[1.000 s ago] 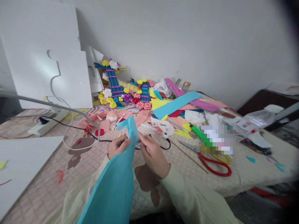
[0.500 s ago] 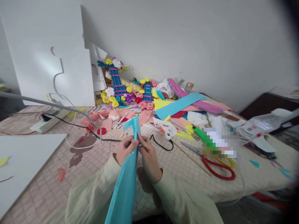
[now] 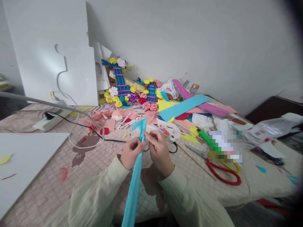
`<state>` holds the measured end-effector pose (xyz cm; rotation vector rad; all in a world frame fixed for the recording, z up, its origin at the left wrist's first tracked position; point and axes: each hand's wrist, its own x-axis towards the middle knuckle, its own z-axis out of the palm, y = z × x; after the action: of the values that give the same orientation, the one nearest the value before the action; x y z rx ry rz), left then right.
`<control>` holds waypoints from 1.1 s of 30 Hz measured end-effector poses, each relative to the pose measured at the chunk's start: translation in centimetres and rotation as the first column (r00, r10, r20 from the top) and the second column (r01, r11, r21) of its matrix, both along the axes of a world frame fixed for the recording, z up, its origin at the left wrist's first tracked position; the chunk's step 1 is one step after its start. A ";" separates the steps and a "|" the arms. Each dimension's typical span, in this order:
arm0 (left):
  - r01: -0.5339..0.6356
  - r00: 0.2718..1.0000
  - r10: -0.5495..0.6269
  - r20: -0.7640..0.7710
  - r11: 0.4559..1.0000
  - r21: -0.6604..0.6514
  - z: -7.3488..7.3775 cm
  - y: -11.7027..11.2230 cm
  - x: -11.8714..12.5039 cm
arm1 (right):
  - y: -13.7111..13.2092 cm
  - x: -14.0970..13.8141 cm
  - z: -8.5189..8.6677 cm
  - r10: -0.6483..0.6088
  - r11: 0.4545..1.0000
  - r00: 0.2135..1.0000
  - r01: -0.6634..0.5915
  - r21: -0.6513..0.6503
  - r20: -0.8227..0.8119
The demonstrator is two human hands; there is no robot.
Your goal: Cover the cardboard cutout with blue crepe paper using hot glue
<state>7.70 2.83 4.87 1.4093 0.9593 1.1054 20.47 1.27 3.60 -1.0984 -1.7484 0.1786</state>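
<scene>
My left hand (image 3: pixel 132 153) is closed on a long light-blue strip of crepe paper (image 3: pixel 133 195), pinching it just below its folded upper end. The strip hangs down towards me past the bottom of the view, narrow and creased lengthwise. Beside it, my right hand (image 3: pixel 161 153) has its index finger stretched out, the tip at the strip's edge just above my left thumb. The other right fingers are bent, and I see nothing held in them. Behind the right hand lies a white glue gun (image 3: pixel 171 130), partly covered by it.
Red-handled scissors (image 3: pixel 222 176) and a thin wooden stick (image 3: pixel 196 160) lie to the right. At the back stand blue guitar-shaped crafts (image 3: pixel 120 80) with paper flowers, near more crepe paper (image 3: pixel 184 107). A power strip (image 3: pixel 49 119), cables and a white board (image 3: pixel 30 157) occupy the left.
My right hand has come off the blue paper's middle and shifted right, its index finger now extended. The strip below my left hand looks narrower. The view has shifted slightly.
</scene>
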 end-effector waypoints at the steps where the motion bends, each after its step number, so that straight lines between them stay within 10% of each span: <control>1: 0.000 1.000 0.000 0.002 1.000 -0.001 0.0 0.0 0.0 | 0.1 0.3 0.1 -0.015 1.000 0.998 0.013 0.021 0.068; 7: -0.006 1.000 0.006 0.000 1.000 0.000 -0.2 0.1 -0.1 | 0.4 1.1 0.9 -0.011 0.996 0.944 -0.021 0.092 0.331; 12: -0.011 1.000 0.011 -0.010 1.000 0.005 0.0 0.0 0.1 | 0.7 1.5 1.1 0.175 0.985 0.982 -0.174 -0.021 0.073; 19: -0.011 1.000 0.011 -0.001 1.000 -0.010 0.2 -0.1 0.0 | 0.2 1.0 -0.2 0.139 0.990 0.980 -0.137 -0.022 0.141; 33: 0.006 1.000 -0.006 0.006 1.000 -0.017 0.2 -0.1 0.2 | -0.6 -1.1 -1.6 0.122 0.967 0.938 -0.186 -0.172 -0.324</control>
<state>7.94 2.73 5.02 1.3934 0.9581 1.0936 19.33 0.64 2.02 -1.0106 -1.5524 0.6062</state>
